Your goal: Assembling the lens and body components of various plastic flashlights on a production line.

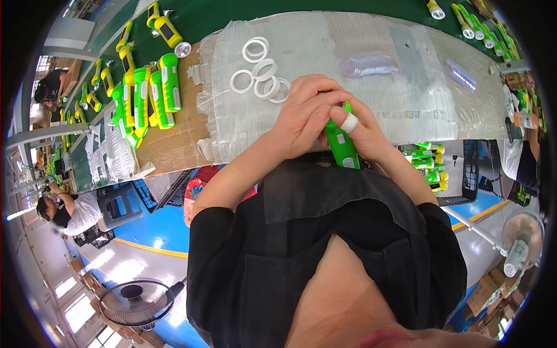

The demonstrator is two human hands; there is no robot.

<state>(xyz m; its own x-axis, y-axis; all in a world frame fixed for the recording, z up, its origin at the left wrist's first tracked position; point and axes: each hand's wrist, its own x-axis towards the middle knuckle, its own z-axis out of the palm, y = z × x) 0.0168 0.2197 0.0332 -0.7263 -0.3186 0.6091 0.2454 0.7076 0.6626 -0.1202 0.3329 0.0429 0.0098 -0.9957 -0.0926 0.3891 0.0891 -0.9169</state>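
Observation:
A green flashlight (342, 145) is held close to my body, at the table's near edge, its lower end pointing toward me. My right hand (366, 132) is closed round it, the thumb wrapped in a white cover and lying along its side. My left hand (303, 119) is closed over its far end, the fingers overlapping those of the right hand. The hands hide that end. Several white rings (242, 81) lie on the plastic-covered table just beyond my left hand. Farther off lies a row of stacked clear discs (366, 66).
Green and yellow flashlights (140, 95) are grouped on cardboard at the left. A second clear disc stack (461, 75) lies at the right. A crate (458, 199) of flashlights sits below the table's right side. Fans (136, 304) stand behind me. Other people work at both sides.

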